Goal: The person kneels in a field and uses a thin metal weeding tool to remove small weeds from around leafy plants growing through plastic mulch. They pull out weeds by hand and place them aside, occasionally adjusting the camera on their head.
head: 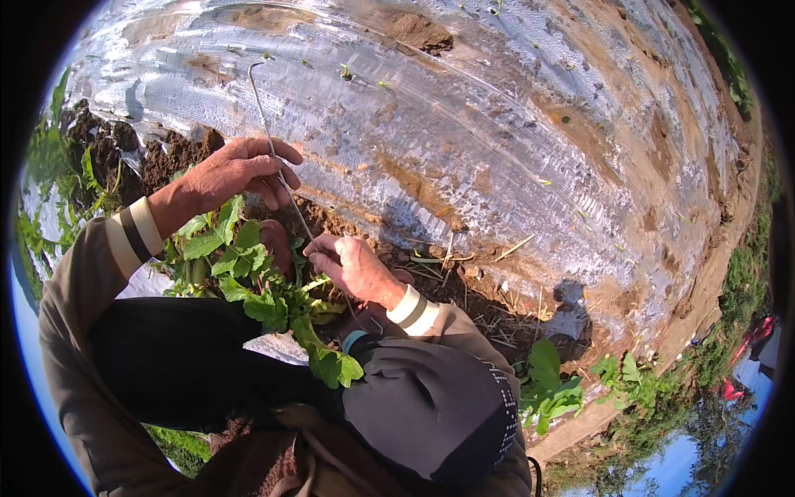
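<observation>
A thin metal wire rod (261,110) with a bent tip runs down across the view through both hands. My left hand (239,171) holds it loosely around its upper half, the thumb against it and the fingers partly spread. Lower down, my right hand (357,267) pinches the rod between thumb and fingers. The rod's other end, also bent, shows beside my knee. The bent upper tip lies over silver plastic mulch film (348,118), near small green seedlings (345,72) poking through it; whether the tip touches the film I cannot tell.
Leafy green plants (233,255) grow between my legs, close under both hands. Bare brown soil (177,158) and dry straw (512,248) edge the film. A soil clod (419,31) lies on it. More leafy plants (546,385) stand at the right beside a dirt path (571,428).
</observation>
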Demonstrator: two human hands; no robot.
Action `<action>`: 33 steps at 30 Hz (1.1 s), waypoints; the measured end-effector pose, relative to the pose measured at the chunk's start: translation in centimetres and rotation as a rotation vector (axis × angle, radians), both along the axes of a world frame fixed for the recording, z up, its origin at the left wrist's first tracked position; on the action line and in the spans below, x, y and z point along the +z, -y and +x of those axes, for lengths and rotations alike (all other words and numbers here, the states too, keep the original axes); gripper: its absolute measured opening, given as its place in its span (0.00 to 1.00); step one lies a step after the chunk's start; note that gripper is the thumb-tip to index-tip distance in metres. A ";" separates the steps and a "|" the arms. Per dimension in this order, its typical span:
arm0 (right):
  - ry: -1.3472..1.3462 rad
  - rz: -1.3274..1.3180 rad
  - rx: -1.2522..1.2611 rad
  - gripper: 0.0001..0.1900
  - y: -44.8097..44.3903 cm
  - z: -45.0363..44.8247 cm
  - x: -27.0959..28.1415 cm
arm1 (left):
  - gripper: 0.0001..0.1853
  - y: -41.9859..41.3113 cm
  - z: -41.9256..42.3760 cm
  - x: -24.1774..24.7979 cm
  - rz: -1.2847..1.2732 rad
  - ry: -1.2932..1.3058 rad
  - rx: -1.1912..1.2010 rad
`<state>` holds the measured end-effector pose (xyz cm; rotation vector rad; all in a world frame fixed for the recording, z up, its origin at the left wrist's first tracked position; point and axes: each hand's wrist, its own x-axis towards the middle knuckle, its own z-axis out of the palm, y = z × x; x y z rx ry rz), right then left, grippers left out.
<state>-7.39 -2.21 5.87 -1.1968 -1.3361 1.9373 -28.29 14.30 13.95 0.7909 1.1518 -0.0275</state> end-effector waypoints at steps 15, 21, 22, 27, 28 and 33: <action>0.541 0.154 -0.096 0.06 2.9 1.0 -6.0 | 0.09 8.1 -2.1 22.1 0.417 -0.084 -0.741; 0.515 0.198 -0.069 0.10 3.0 0.5 -5.6 | 0.08 18.3 -5.3 25.8 -0.214 -0.105 -0.647; 0.513 0.204 -0.061 0.10 2.9 0.8 -5.7 | 0.09 19.5 -5.7 25.9 -0.185 -0.124 -0.727; 0.544 0.327 0.036 0.10 1.7 2.2 -6.8 | 0.15 21.4 -2.6 26.6 -0.149 -0.322 -0.635; 0.552 0.313 0.050 0.10 1.4 2.5 -6.8 | 0.15 21.3 -1.8 26.7 -0.115 -0.334 -0.577; 0.491 0.296 0.071 0.09 -0.2 2.8 -6.1 | 0.13 22.3 0.5 25.6 0.051 -0.377 -0.412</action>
